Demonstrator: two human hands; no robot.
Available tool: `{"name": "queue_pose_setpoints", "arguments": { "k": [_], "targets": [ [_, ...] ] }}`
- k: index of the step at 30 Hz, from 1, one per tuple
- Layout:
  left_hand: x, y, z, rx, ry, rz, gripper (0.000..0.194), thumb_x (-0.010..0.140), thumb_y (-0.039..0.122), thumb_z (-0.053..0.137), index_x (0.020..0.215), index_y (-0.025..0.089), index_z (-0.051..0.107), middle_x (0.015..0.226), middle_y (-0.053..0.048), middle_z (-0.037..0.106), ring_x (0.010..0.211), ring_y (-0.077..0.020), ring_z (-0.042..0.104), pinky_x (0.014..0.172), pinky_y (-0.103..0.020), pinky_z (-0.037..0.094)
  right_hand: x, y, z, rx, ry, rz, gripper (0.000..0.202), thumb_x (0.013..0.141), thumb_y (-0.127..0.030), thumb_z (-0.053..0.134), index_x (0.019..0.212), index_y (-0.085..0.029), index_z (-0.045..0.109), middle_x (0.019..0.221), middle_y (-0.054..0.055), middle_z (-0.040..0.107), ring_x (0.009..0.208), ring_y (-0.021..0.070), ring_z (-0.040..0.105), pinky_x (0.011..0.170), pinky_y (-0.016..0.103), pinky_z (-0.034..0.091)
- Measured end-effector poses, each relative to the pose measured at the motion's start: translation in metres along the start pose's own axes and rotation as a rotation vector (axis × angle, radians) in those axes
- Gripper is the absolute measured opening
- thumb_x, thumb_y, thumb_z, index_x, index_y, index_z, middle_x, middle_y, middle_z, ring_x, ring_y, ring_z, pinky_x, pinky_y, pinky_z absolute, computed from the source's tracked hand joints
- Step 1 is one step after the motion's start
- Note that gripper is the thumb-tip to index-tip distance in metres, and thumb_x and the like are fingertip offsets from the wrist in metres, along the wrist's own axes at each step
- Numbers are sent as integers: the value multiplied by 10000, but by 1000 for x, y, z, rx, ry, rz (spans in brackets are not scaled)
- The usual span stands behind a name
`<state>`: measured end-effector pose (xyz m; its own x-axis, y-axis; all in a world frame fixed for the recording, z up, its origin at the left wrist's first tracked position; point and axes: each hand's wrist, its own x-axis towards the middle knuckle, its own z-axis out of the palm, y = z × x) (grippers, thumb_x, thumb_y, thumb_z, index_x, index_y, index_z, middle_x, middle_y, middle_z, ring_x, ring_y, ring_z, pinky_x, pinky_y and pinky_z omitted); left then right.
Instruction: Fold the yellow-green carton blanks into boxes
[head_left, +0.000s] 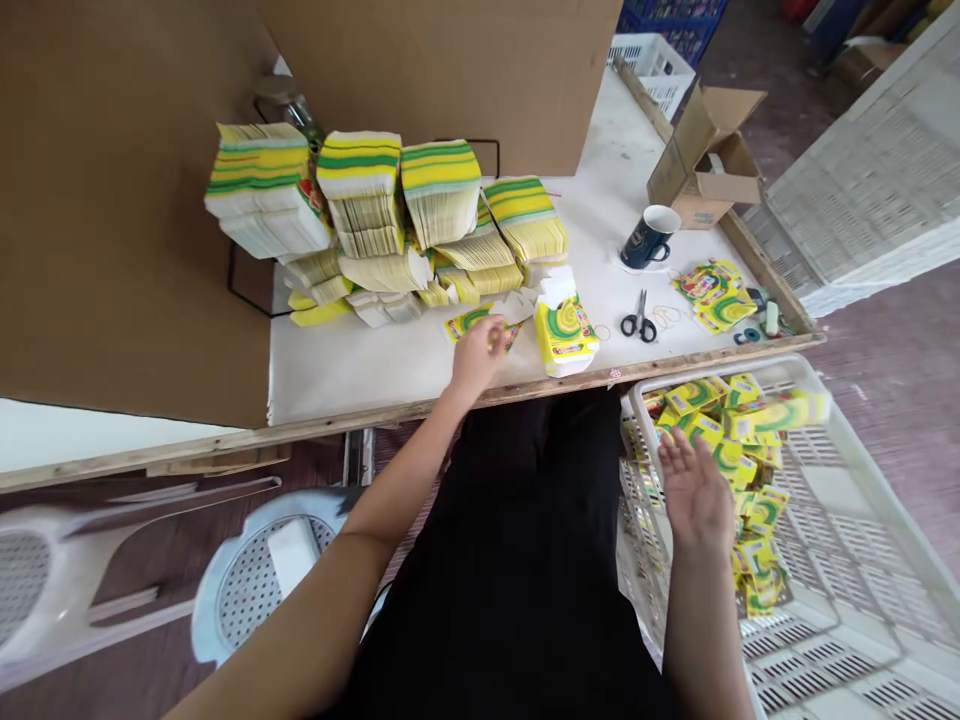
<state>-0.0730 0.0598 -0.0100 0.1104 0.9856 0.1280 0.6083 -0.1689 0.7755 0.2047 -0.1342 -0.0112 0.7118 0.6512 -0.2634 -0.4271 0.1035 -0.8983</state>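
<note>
My left hand (478, 352) is at the table's front edge, its fingers curled against a flat yellow-green carton (466, 321) that it partly hides. Just right of it stands an assembled yellow carton (566, 335) with its white top flaps up. My right hand (697, 488) is over the near side of a white plastic crate (862, 490), palm up, fingers apart and holding nothing. Beyond its fingertips a small yellow box (778, 414) appears blurred, above a heap of similar boxes (757, 510) in the crate.
Stacked flat cartons (364, 185) fill the back of the table. To the right are a dark mug (643, 240), scissors (638, 322), rubber bands (666, 317), loose flat cartons (716, 295) and an opened cardboard box (701, 175). A blue stool (255, 570) stands below left.
</note>
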Motion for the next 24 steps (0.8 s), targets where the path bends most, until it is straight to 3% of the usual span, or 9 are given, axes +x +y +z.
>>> {"name": "queue_pose_setpoints", "arguments": {
  "k": [1, 3, 6, 10, 13, 16, 19, 21, 24],
  "targets": [
    [14, -11, -5, 193, -12, -43, 347, 973, 213, 524, 1303, 139, 601, 1308, -159, 667, 1252, -265, 620, 1110, -411, 464, -3, 3, 0, -22, -43, 58, 454, 672, -428, 889, 957, -151, 668, 927, 107, 755, 780, 183, 736, 673, 303, 601],
    [32, -28, -12, 279, -16, -93, 449, 910, 189, 609, 1342, 79, 563, 1400, -232, 583, 1366, -349, 514, 1170, -496, 379, -13, 11, 5, -72, -123, 170, 480, 653, -417, 893, 1018, -163, 711, 864, 70, 757, 699, 166, 712, 604, 287, 585],
    [40, -38, -15, 342, -30, -126, 574, 850, 212, 688, 1365, 31, 512, 1447, -287, 503, 1409, -412, 423, 1192, -562, 282, -28, 22, 19, -123, -200, 236, 442, 670, -423, 880, 1034, -216, 740, 847, 33, 762, 676, 144, 684, 586, 267, 559],
    [37, -34, -19, 487, -79, -233, 570, 782, 310, 770, 1260, 74, 567, 1367, -264, 546, 1330, -423, 464, 1106, -550, 342, -35, 23, 36, -170, -316, 222, 454, 693, -429, 879, 1055, -198, 734, 871, 39, 765, 706, 136, 673, 642, 266, 544],
    [27, -31, -30, 423, -80, -262, 356, 841, 280, 692, 1161, 139, 624, 1191, -185, 679, 1182, -359, 595, 1011, -460, 430, -38, 22, 43, -255, -370, 157, 440, 740, -471, 843, 1052, -188, 716, 872, 44, 759, 690, 140, 650, 628, 274, 519],
    [-1, -23, -40, 366, -54, -252, 229, 946, 244, 517, 1128, 190, 645, 1055, -114, 745, 1032, -291, 678, 896, -373, 481, -47, 24, 52, -443, -428, -19, 335, 858, -470, 739, 1046, -195, 711, 881, 57, 756, 680, 145, 624, 620, 283, 501],
    [-45, -2, -42, 117, 25, -149, 205, 947, 276, 522, 1064, 195, 669, 1013, -75, 774, 927, -243, 708, 840, -322, 504, -64, 26, 70, -692, -543, -334, 280, 962, -380, 619, 1178, -218, 697, 1175, 121, 736, 842, 195, 660, 688, 336, 532],
    [-73, 19, -39, -148, -51, -51, 237, 955, 322, 537, 1085, 186, 681, 1030, -67, 784, 903, -222, 724, 817, -301, 526, -73, 26, 85, -818, -625, -578, 411, 972, -302, 606, 1380, -251, 590, 1456, 145, 594, 1080, 256, 653, 783, 395, 555],
    [-101, 48, -32, -364, -158, -2, 254, 969, 361, 548, 1084, 188, 695, 1019, -60, 793, 878, -206, 742, 786, -285, 544, -78, 25, 102, -875, -735, -807, 613, 970, -199, 600, 1543, -277, 396, 1555, 142, 495, 1377, 304, 521, 994, 494, 528]
  ]
}}
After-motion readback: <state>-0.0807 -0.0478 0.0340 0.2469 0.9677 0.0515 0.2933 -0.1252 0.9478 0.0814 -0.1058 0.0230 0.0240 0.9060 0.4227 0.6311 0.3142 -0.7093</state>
